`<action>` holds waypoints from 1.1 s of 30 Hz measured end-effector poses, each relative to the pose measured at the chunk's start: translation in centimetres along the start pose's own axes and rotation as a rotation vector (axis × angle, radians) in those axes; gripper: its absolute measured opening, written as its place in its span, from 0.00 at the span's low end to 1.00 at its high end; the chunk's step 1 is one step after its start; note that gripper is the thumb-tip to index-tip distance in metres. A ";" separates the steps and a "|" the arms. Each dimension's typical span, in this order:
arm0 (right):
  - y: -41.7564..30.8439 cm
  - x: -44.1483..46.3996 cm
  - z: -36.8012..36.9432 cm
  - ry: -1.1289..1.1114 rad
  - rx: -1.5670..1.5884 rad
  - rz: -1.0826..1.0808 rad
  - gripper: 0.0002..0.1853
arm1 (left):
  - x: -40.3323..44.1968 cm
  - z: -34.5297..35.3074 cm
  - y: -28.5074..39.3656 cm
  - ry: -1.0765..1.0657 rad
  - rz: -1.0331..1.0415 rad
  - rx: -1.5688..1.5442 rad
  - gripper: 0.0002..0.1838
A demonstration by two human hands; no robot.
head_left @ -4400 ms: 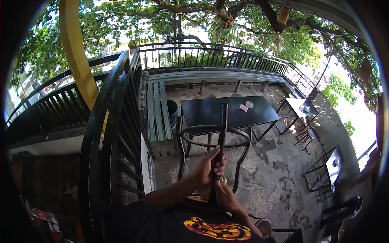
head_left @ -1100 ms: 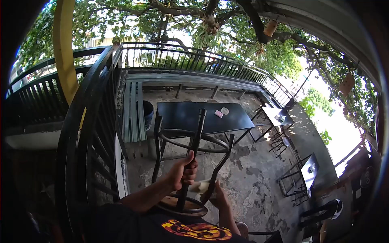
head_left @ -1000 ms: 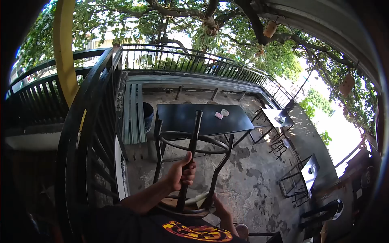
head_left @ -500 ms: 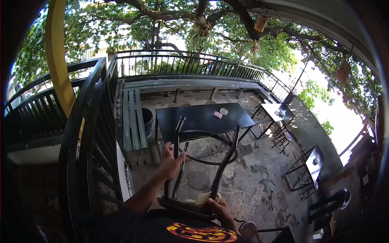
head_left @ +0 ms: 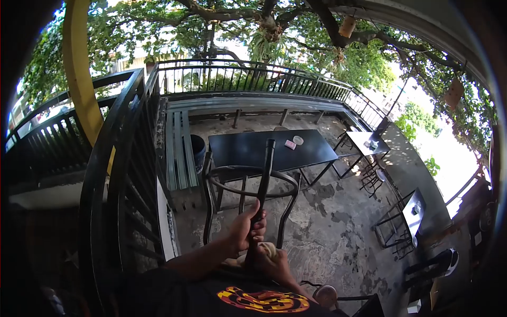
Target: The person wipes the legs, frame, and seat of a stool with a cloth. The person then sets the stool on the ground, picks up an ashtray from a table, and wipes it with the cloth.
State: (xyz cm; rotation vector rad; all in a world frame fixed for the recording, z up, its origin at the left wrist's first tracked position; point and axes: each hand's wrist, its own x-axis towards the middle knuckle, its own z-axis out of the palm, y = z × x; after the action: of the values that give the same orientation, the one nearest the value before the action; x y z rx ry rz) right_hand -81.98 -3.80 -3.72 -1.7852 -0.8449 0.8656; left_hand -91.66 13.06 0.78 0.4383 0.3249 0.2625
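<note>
- Bracing an upturned stool (head_left: 268,158) close in front of the body, had the left hand (head_left: 247,228) wrapped around its near leg (head_left: 263,187), with the thumb laid upward along it.
- Held a pale cloth (head_left: 271,248) in the right hand (head_left: 273,264), bunched against the same leg just below the left hand, with some fingers out of sight.
- Had the stool legs-up, with its metal ring (head_left: 232,190) above and beyond the hands, another leg (head_left: 288,214) to their right, and the seat hidden low behind them.
- Looked to be at a wiping step, judging by the cloth against the leg, probably on the lower stretch by the right hand.
- Seemed to call next for a steady left-hand hold and a snug wrap of cloth while working along the leg, then for a change of left grip to bare the covered stretch.
- Faced a black table (head_left: 243,150) beyond the hands, bearing a pink item (head_left: 290,144) and a round lid (head_left: 298,140).
- Had a dark bucket (head_left: 198,153) and a slatted bench (head_left: 179,148) beyond the left hand, and a black railing (head_left: 112,132) well to its left.
</note>
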 end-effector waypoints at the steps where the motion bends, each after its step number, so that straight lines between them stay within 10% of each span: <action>1: 1.4 0.3 0.2 0.142 0.188 0.034 0.22 | 0.2 -0.4 -0.1 -0.001 -0.003 -0.006 0.28; 3: 0.2 1.7 -1.6 0.382 0.549 -0.029 0.19 | 0.2 -0.9 -0.2 -0.004 0.036 -0.004 0.28; 8: -1.0 8.9 -6.9 1.012 -0.639 -0.566 0.22 | 0.0 -0.8 -0.4 -0.031 0.004 0.024 0.28; 14: 1.5 10.6 -6.2 0.354 -0.022 -0.217 0.21 | -0.2 0.1 -0.7 -0.042 -0.023 0.022 0.28; 21: 7.9 2.0 -6.3 -0.026 -0.320 -0.360 0.19 | 0.1 -1.7 -0.4 0.032 0.019 0.008 0.28; 23: 9.4 0.3 -10.2 -0.170 0.107 -0.040 0.19 | 0.6 -2.0 -0.3 0.024 0.024 -0.004 0.28; 28: 11.1 3.4 -14.5 0.494 0.349 0.077 0.20 | 0.5 -1.8 -0.3 -0.055 0.003 -0.019 0.28; 33: 7.0 10.7 -10.5 0.260 0.901 -0.059 0.27 | 0.1 -0.5 -0.4 -0.080 -0.035 0.020 0.28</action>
State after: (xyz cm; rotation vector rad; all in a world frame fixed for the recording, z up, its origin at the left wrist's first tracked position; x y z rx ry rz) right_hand -66.49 -1.66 -9.17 -1.0316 -0.2487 0.7751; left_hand -91.71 12.90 0.13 0.4617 0.2573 0.2076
